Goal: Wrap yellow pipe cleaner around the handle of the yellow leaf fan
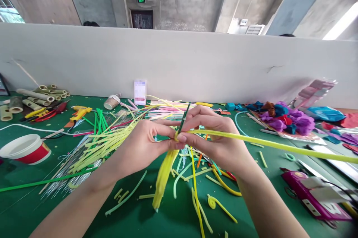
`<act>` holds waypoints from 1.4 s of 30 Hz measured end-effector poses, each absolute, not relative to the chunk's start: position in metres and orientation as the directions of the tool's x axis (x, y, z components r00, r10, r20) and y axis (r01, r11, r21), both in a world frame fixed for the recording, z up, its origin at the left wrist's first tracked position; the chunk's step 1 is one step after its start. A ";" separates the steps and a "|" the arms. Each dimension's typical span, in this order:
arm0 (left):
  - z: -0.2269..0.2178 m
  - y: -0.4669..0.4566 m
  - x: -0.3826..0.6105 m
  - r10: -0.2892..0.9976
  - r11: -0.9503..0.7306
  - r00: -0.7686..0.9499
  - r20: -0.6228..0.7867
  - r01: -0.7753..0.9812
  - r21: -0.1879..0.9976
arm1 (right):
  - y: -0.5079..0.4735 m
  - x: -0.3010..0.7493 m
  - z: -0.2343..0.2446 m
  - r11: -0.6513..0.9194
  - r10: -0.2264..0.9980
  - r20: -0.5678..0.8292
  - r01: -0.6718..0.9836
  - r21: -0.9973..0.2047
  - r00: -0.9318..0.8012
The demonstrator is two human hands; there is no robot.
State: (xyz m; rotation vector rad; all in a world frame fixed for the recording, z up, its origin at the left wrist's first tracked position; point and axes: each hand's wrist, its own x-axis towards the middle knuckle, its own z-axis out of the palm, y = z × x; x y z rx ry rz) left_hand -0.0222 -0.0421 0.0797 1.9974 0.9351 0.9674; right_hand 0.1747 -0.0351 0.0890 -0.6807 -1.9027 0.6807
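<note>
Both hands meet above the green table (25,212). My left hand (145,143) pinches the top of a folded bundle of yellow pipe cleaners (163,176) that hangs down toward the table. My right hand (215,137) is closed on a long yellow-green pipe cleaner (279,145) that runs off to the right, and a thin dark green stem (184,119) sticks up between the fingers of both hands. Loose yellow and pale green pipe cleaner scraps (212,189) lie under the hands.
A heap of yellow and green pipe cleaners (106,139) lies at left, with a red-and-white tub (25,149), a yellow glue gun (79,112), bamboo tubes (36,96) and a paper cup (112,102). Purple and blue fuzzy flowers (285,119) and a pink box (316,197) sit at right. A white partition (179,59) backs the table.
</note>
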 end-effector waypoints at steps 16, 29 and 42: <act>0.079 -0.029 -0.024 0.863 -0.318 0.448 0.232 0.125 0.940 | -0.021 0.173 0.078 0.709 0.689 0.655 0.103 -0.697 -0.309; 0.069 -0.037 -0.001 0.832 -0.529 0.180 0.525 0.541 0.653 | -0.019 0.168 0.077 0.666 0.746 0.633 0.242 -0.706 -0.206; 0.077 -0.043 -0.006 0.849 -0.527 0.198 0.490 0.382 0.760 | -0.022 0.182 0.089 0.681 0.709 0.604 0.129 -0.721 -0.364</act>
